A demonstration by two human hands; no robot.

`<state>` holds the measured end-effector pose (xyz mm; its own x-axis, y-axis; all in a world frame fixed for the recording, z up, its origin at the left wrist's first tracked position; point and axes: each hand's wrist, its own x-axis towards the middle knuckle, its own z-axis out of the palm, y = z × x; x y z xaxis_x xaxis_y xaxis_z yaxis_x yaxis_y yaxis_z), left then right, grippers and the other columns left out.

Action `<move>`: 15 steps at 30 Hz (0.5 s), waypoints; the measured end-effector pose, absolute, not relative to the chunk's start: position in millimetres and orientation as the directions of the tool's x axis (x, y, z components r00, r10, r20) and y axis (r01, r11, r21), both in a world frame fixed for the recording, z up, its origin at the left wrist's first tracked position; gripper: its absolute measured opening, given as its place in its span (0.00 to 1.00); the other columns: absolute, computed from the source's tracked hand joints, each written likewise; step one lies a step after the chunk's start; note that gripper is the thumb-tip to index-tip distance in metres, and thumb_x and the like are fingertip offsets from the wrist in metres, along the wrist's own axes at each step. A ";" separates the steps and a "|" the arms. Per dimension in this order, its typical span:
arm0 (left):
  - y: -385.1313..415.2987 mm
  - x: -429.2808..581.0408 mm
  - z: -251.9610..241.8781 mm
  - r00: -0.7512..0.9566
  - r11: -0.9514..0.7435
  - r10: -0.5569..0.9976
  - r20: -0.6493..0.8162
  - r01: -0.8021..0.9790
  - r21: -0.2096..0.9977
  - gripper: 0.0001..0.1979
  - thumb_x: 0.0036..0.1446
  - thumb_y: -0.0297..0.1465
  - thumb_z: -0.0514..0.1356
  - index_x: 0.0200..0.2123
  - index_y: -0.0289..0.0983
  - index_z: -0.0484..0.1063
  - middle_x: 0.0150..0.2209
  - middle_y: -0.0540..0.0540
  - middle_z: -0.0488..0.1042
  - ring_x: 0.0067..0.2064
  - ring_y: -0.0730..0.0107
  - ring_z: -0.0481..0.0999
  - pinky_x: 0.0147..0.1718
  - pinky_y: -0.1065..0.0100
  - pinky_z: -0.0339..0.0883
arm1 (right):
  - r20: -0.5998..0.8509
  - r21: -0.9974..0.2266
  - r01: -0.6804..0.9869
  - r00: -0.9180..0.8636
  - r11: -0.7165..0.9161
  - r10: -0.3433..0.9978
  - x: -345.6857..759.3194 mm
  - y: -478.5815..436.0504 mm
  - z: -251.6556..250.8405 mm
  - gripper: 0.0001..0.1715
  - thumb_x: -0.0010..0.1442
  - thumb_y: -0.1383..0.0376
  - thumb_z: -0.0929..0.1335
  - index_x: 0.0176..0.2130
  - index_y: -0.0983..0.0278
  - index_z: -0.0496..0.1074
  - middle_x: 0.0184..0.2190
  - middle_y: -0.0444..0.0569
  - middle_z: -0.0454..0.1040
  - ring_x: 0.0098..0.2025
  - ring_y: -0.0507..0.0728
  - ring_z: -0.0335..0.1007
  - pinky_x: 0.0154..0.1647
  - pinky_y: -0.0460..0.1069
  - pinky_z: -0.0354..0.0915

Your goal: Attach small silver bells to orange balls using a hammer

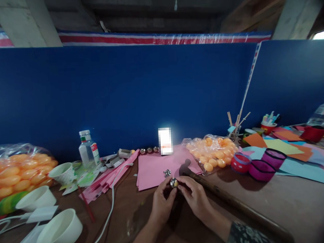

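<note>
Both of my hands meet over the table, holding a small shiny silver ball [173,182] with a yellowish patch on its lower side. My left hand [162,199] pinches it from the left with thumb and fingers. From the right, my right hand [195,195] closes its fingertips on the same ball. Just beyond the fingers, a small cluster of silver pieces [167,173] lies on a stack of pink paper [150,171]. A hammer [220,190] rests to the right, its long wooden handle running past my right forearm.
Bags of orange balls lie at left [17,172] and right [213,151]. Paper cups [61,229], a clear bottle [88,150] and a white cable [111,204] are left. Several silver balls [149,150] line the back. Purple cups [262,170] and coloured paper [309,169] lie right.
</note>
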<state>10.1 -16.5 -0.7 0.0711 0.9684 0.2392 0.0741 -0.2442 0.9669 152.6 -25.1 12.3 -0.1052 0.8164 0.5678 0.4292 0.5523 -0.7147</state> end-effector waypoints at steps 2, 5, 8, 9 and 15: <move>-16.5 9.6 -1.0 0.074 -0.253 0.966 0.246 0.089 0.964 0.22 0.48 0.32 0.59 0.48 0.36 0.67 0.46 0.42 0.72 0.47 0.63 0.71 0.48 0.62 0.63 | 0.545 -0.745 0.404 -0.092 0.531 0.833 152.8 -25.7 14.9 0.13 0.57 0.70 0.62 0.41 0.63 0.71 0.38 0.50 0.74 0.41 0.55 0.70 0.43 0.49 0.66; -16.9 9.0 -1.4 0.085 -0.255 0.965 0.247 0.112 0.960 0.22 0.49 0.32 0.58 0.49 0.36 0.66 0.48 0.42 0.71 0.48 0.63 0.70 0.49 0.61 0.62 | 0.526 -0.771 0.377 -0.079 0.514 0.847 153.8 -26.0 15.9 0.12 0.56 0.69 0.63 0.41 0.63 0.72 0.38 0.50 0.75 0.40 0.56 0.70 0.43 0.49 0.67; -17.8 8.8 -1.4 0.073 -0.266 0.963 0.258 0.131 0.955 0.21 0.49 0.32 0.59 0.48 0.36 0.67 0.48 0.42 0.71 0.49 0.62 0.69 0.51 0.61 0.61 | 0.530 -0.774 0.371 -0.064 0.513 0.846 155.3 -25.0 13.5 0.12 0.56 0.68 0.64 0.40 0.63 0.73 0.38 0.51 0.75 0.40 0.56 0.71 0.43 0.50 0.67; -18.1 8.8 -1.5 0.072 -0.275 0.961 0.267 0.133 0.952 0.21 0.49 0.32 0.59 0.48 0.36 0.67 0.48 0.42 0.71 0.50 0.62 0.69 0.51 0.60 0.61 | 0.535 -0.771 0.376 -0.057 0.514 0.843 155.8 -24.4 12.3 0.12 0.56 0.68 0.64 0.40 0.63 0.73 0.37 0.51 0.76 0.40 0.56 0.71 0.43 0.50 0.67; -16.9 8.6 -9.2 0.093 -0.321 0.946 0.309 0.159 0.934 0.21 0.50 0.29 0.58 0.50 0.37 0.65 0.50 0.42 0.69 0.51 0.62 0.68 0.51 0.59 0.60 | 0.562 -0.737 0.419 -0.057 0.531 0.825 157.4 -21.7 7.1 0.12 0.57 0.69 0.63 0.40 0.62 0.73 0.35 0.49 0.76 0.38 0.55 0.71 0.44 0.50 0.66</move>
